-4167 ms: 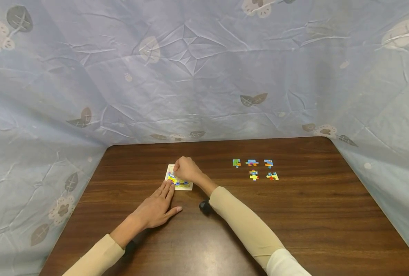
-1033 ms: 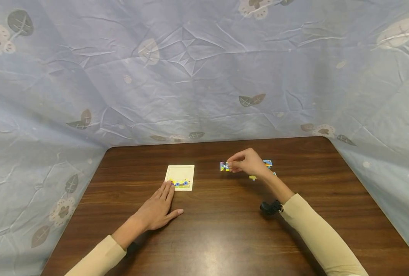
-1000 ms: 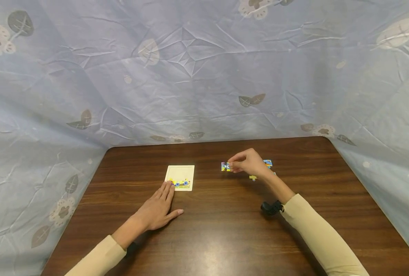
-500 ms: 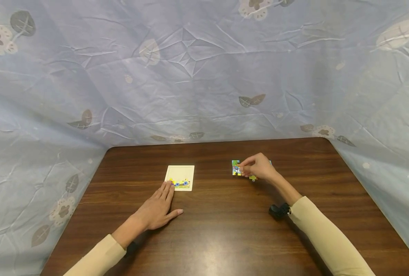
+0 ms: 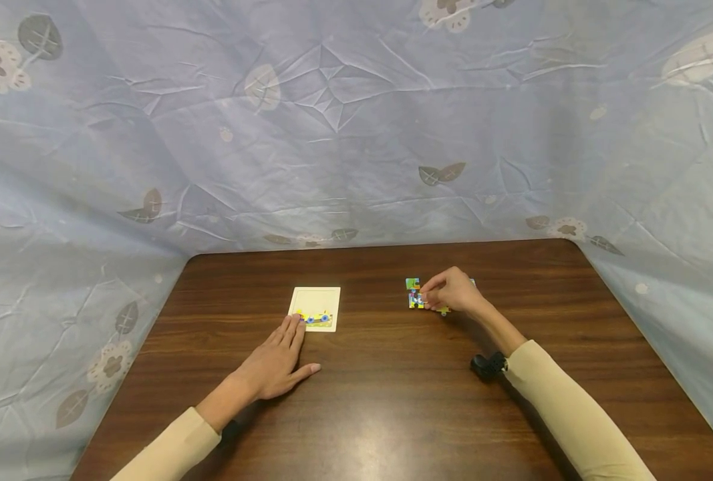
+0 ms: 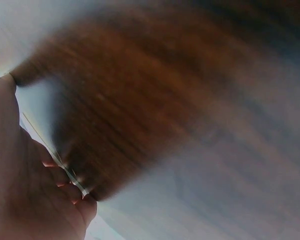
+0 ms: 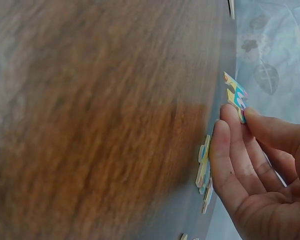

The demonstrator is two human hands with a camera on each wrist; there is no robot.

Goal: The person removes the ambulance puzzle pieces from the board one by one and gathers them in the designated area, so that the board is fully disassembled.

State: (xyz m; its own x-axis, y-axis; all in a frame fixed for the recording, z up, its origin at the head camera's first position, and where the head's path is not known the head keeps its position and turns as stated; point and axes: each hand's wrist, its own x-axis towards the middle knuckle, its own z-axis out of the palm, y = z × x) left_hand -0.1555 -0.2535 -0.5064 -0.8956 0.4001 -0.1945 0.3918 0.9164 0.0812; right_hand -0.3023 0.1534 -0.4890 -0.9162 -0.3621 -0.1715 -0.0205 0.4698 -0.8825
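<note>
A cream puzzle tray (image 5: 314, 300) lies left of the middle of the table, its lower part filled with a colourful picture strip. My left hand (image 5: 274, 361) lies flat, fingers stretched, fingertips on the tray's lower left corner. In the right wrist view, thumb and fingers of my right hand (image 7: 260, 155) pinch a jigsaw piece (image 7: 236, 97) with an eye-like white and blue print. The head view has my right hand (image 5: 452, 292) at the group of loose pieces, just below a green-and-blue jigsaw piece (image 5: 413, 283). My hand hides several of these pieces.
Part of a yellow jigsaw piece (image 5: 444, 310) shows beneath the right hand. The brown wooden table (image 5: 356, 401) ends at a patterned grey-blue curtain (image 5: 356, 167) behind and at both sides. A black wrist camera (image 5: 487, 366) hangs under the right wrist.
My right hand went from the tray to the loose pieces on the right, with a jigsaw piece pinched. Lately it shifted slightly right and nearer, below the green piece. The left hand stayed put.
</note>
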